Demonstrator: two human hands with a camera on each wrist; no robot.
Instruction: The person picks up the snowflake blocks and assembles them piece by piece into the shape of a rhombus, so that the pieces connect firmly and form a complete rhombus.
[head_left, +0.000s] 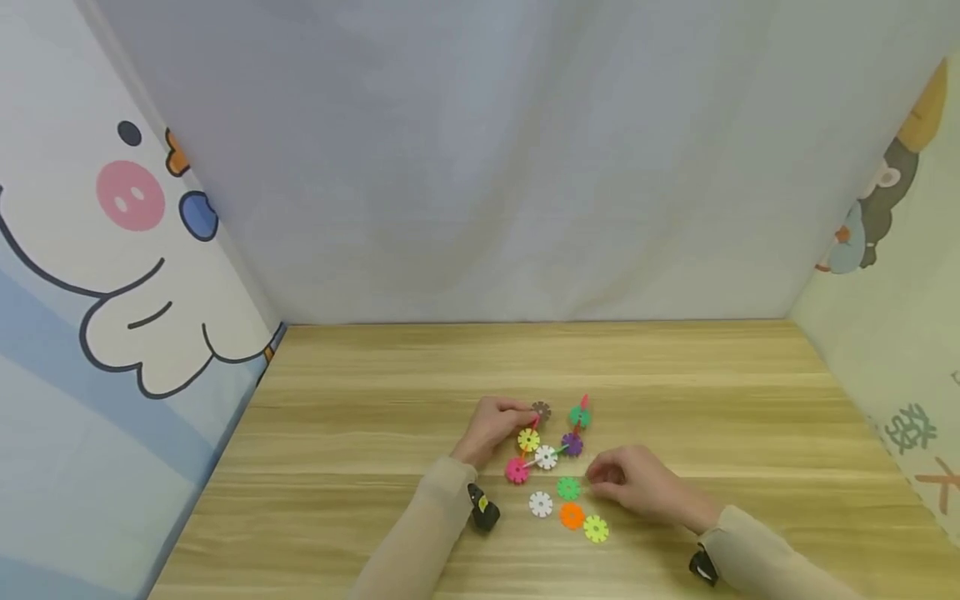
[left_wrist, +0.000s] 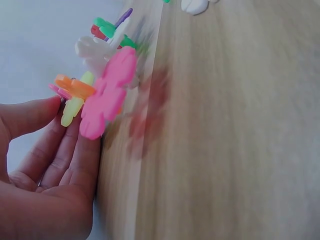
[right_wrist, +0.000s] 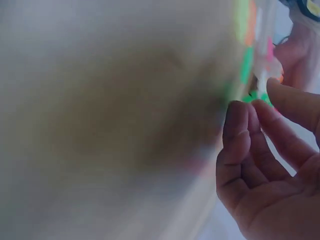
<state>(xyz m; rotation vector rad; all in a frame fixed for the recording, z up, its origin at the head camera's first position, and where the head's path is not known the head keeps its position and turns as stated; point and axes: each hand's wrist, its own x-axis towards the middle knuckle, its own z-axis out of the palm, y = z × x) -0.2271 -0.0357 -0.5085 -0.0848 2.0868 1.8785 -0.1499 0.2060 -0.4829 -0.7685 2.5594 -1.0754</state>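
A chain of interlocking notched plastic discs, with pink [head_left: 517, 470], white [head_left: 546, 457], purple [head_left: 572, 444] and green [head_left: 580, 417] ones among them, stands on the table [head_left: 360, 467]. My left hand [head_left: 491, 429] pinches the chain's left end, by the brown disc [head_left: 541, 412] and a small pink disc. In the left wrist view, the thumb and fingers meet at that end, beside orange [left_wrist: 74, 86] and yellow discs. Loosely bent, my right hand [head_left: 637, 483] holds nothing; its fingertips are just right of a loose green disc [head_left: 568, 488].
Nearer the table's front lie a loose white disc [head_left: 541, 504], an orange disc [head_left: 572, 516] and a yellow-green disc [head_left: 596, 528]. A pale curtain [head_left: 480, 167] hangs behind the table. Printed panels stand at the left and right sides.
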